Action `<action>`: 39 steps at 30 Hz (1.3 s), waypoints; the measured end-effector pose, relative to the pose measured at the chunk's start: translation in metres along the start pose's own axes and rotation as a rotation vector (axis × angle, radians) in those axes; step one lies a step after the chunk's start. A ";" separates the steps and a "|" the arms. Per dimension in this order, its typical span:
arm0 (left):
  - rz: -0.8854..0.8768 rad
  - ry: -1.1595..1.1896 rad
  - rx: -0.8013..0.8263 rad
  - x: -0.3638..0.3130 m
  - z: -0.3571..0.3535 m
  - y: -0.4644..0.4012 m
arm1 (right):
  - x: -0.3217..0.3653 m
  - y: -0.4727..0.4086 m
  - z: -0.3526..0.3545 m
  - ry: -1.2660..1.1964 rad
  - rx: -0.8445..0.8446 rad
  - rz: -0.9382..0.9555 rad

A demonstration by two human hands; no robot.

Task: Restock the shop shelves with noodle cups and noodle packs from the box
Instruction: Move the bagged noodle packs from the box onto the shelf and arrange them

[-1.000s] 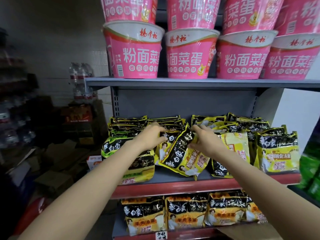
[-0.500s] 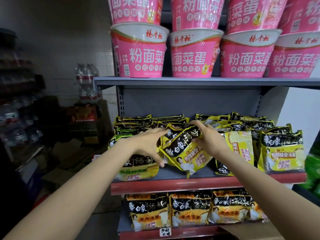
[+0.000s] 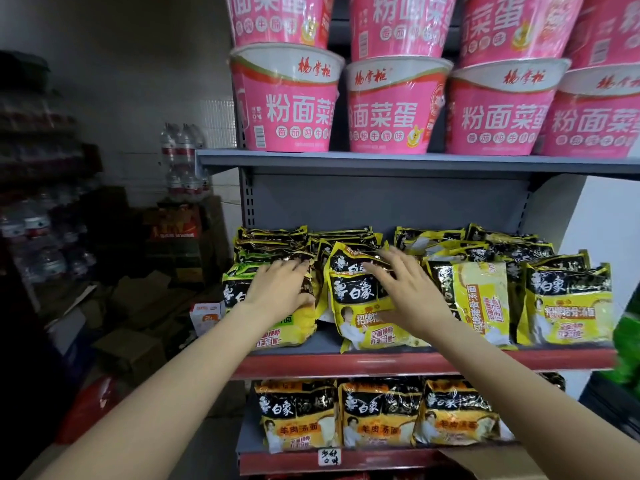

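Observation:
Yellow and black noodle packs fill the middle shelf (image 3: 415,362). One pack (image 3: 353,306) stands upright at the front centre. My right hand (image 3: 405,292) lies flat against its front with fingers spread. My left hand (image 3: 280,289) rests with straight fingers on the leftmost pack (image 3: 287,330). Pink noodle cups (image 3: 287,102) stand stacked in a row on the top shelf (image 3: 381,159). The box is out of view.
More yellow noodle packs (image 3: 377,417) line the lower shelf. Flattened cardboard boxes (image 3: 138,317) and water bottles (image 3: 180,157) crowd the floor and back left. Green packs (image 3: 628,341) show at the right edge.
The centre pack went from tilted in my right hand's grip to standing upright on the shelf. My right hand let go and now lies flat on it. My left hand slid onto the left pack.

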State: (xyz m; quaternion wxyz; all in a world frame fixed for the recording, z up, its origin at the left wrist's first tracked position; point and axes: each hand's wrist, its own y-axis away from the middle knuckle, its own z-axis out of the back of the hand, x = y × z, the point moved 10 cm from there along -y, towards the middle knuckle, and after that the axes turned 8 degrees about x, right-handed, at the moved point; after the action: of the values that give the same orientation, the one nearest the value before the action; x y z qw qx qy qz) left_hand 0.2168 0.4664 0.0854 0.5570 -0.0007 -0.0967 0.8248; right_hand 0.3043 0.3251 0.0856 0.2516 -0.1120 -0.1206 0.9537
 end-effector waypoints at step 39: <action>-0.227 -0.083 -0.046 -0.007 0.013 -0.016 | 0.023 -0.024 -0.011 -0.117 0.220 -0.045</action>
State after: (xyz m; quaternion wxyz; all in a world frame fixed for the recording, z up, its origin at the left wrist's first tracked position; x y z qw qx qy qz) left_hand 0.2330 0.4643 0.1000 0.6420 0.0314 -0.1380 0.7535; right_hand 0.2984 0.3593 0.0788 0.2763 -0.0252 -0.0323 0.9602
